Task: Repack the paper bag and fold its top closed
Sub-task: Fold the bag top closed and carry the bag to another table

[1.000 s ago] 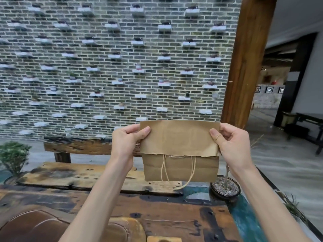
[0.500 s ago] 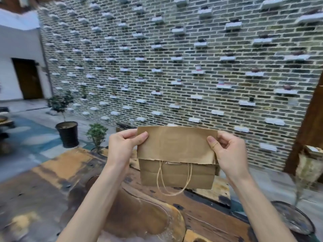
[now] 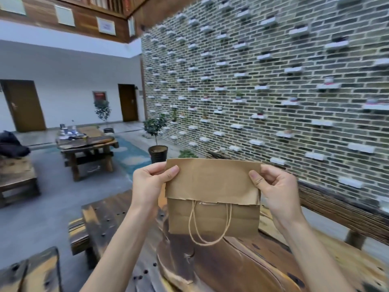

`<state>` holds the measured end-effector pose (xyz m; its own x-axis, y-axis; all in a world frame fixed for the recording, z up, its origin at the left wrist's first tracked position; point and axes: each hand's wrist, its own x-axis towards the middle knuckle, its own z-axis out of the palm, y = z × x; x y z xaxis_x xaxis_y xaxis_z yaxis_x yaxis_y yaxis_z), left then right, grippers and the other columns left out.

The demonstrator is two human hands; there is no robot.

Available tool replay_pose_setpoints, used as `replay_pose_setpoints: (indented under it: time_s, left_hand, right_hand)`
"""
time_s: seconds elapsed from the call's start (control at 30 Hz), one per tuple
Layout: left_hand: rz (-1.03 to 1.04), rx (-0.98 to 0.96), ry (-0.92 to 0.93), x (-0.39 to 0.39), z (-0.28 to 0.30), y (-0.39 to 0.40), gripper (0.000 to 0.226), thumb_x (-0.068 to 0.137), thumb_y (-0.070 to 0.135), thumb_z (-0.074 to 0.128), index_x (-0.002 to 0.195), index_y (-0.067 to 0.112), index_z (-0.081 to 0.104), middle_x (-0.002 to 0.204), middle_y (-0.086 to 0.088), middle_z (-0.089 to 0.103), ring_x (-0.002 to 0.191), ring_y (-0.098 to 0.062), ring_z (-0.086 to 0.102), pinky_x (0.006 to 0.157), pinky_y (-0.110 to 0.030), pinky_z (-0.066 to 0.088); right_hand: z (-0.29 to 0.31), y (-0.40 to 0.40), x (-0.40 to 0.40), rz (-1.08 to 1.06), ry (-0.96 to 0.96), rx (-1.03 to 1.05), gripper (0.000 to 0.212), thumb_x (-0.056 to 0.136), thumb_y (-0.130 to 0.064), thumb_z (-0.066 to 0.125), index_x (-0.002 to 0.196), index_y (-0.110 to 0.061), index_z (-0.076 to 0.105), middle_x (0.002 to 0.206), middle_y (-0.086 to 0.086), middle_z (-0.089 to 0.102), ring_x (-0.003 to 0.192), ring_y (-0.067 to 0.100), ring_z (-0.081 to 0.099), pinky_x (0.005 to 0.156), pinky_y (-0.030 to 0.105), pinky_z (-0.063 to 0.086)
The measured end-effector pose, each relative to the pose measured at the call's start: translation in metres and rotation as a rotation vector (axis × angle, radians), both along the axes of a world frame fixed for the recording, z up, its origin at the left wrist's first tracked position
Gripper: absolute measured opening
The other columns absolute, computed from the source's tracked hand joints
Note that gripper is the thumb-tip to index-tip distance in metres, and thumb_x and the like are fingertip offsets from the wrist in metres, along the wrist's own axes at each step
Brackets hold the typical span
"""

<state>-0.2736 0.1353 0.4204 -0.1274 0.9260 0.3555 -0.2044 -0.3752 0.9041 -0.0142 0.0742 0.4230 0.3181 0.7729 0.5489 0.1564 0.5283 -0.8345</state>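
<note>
Holding the paper bag (image 3: 213, 216) aloft above the wooden table (image 3: 242, 268), the left hand (image 3: 150, 184) and right hand (image 3: 273, 186) each pinch an upper corner of the folded-over top flap (image 3: 212, 180), thumbs on the front. Since a second ago only the view has swung left; grip and fold are unchanged. The fold appears complete, contents unseen, twine handle (image 3: 208, 226) hanging free.

The folded-over flap of the paper bag (image 3: 212, 180) hides its mouth and whatever it holds. Most fingers (image 3: 154, 166) of both hands sit out of sight behind the paper. Both forearms run off the bottom edge. Small pots on the brick wall (image 3: 273, 81) blur beyond identification.
</note>
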Motion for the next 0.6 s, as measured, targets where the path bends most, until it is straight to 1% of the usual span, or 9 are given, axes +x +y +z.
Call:
replay_pose_setpoints:
  time_s: [0.07, 0.1, 0.13, 0.2, 0.23, 0.3, 0.37, 0.47, 0.6]
  left_hand:
    - [0.016, -0.005, -0.002, -0.021, -0.001, 0.016, 0.074, 0.043, 0.038, 0.094, 0.105, 0.002, 0.074, 0.106, -0.019, 0.075, 0.097, -0.031, 0.070, 0.083, -0.046, 0.057]
    - [0.024, -0.016, -0.003, -0.032, -0.001, 0.025, 0.072, 0.045, 0.037, 0.094, 0.105, 0.001, 0.074, 0.105, -0.019, 0.075, 0.097, -0.031, 0.070, 0.084, -0.046, 0.056]
    - [0.031, -0.013, -0.006, -0.044, -0.002, 0.035, 0.065, 0.049, 0.032, 0.093, 0.103, 0.001, 0.074, 0.103, -0.018, 0.075, 0.095, -0.029, 0.071, 0.084, -0.044, 0.056]
    - [0.037, -0.004, -0.009, -0.068, -0.001, 0.049, 0.041, 0.062, 0.017, 0.086, 0.098, 0.000, 0.076, 0.096, -0.016, 0.077, 0.087, -0.023, 0.070, 0.079, -0.036, 0.054]
    - [0.043, -0.006, -0.004, -0.078, -0.002, 0.056, 0.033, 0.067, 0.013, 0.084, 0.097, 0.001, 0.076, 0.095, -0.016, 0.077, 0.085, -0.022, 0.070, 0.077, -0.034, 0.054]
    - [0.050, -0.002, 0.003, -0.102, -0.003, 0.071, 0.023, 0.072, 0.009, 0.080, 0.094, 0.003, 0.077, 0.094, -0.015, 0.078, 0.085, -0.021, 0.070, 0.078, -0.034, 0.054]
    - [0.053, 0.006, 0.002, -0.126, -0.002, 0.085, 0.018, 0.075, 0.008, 0.079, 0.093, 0.004, 0.078, 0.094, -0.015, 0.078, 0.084, -0.020, 0.071, 0.081, -0.035, 0.055]
    - [0.061, 0.006, -0.008, -0.157, -0.004, 0.103, 0.016, 0.078, 0.006, 0.076, 0.094, 0.004, 0.078, 0.095, -0.014, 0.078, 0.085, -0.019, 0.071, 0.083, -0.035, 0.056]
    - [0.089, 0.025, -0.023, -0.196, -0.009, 0.129, 0.014, 0.080, 0.005, 0.074, 0.093, 0.003, 0.077, 0.093, -0.013, 0.078, 0.082, -0.016, 0.071, 0.070, -0.023, 0.058]
  right_hand:
    - [-0.002, 0.020, -0.020, 0.019, 0.013, 0.000, 0.017, 0.090, -0.003, 0.066, 0.089, -0.016, 0.077, 0.087, 0.000, 0.080, 0.081, 0.016, 0.074, 0.073, 0.028, 0.061]
    - [-0.001, 0.031, -0.032, 0.034, 0.016, 0.004, 0.017, 0.090, -0.002, 0.066, 0.089, -0.016, 0.077, 0.086, -0.001, 0.080, 0.080, 0.014, 0.074, 0.071, 0.026, 0.061]
    - [0.001, 0.042, -0.044, 0.051, 0.020, 0.007, 0.019, 0.090, -0.001, 0.065, 0.088, -0.017, 0.076, 0.083, -0.004, 0.080, 0.078, 0.011, 0.074, 0.069, 0.022, 0.060]
    - [0.003, 0.066, -0.069, 0.091, 0.035, -0.001, 0.021, 0.089, 0.001, 0.065, 0.086, -0.017, 0.076, 0.079, -0.007, 0.080, 0.074, 0.008, 0.074, 0.063, 0.017, 0.059]
    - [0.004, 0.075, -0.078, 0.104, 0.039, -0.006, 0.021, 0.089, 0.001, 0.065, 0.086, -0.017, 0.076, 0.079, -0.007, 0.080, 0.073, 0.007, 0.074, 0.062, 0.017, 0.059]
    - [0.004, 0.096, -0.101, 0.117, 0.034, -0.005, 0.019, 0.089, 0.000, 0.065, 0.088, -0.016, 0.076, 0.081, -0.005, 0.080, 0.075, 0.010, 0.075, 0.063, 0.018, 0.059]
    - [0.001, 0.120, -0.124, 0.126, 0.037, 0.002, 0.017, 0.089, -0.001, 0.066, 0.089, -0.016, 0.076, 0.084, -0.003, 0.080, 0.078, 0.012, 0.075, 0.065, 0.020, 0.061]
    - [-0.001, 0.152, -0.155, 0.161, 0.035, -0.004, 0.021, 0.089, 0.001, 0.065, 0.088, -0.017, 0.076, 0.082, -0.004, 0.080, 0.076, 0.010, 0.075, 0.065, 0.018, 0.060]
    - [-0.002, 0.196, -0.194, 0.192, 0.017, -0.003, 0.019, 0.087, -0.002, 0.067, 0.089, -0.019, 0.076, 0.084, -0.005, 0.080, 0.078, 0.013, 0.075, 0.065, 0.019, 0.061]
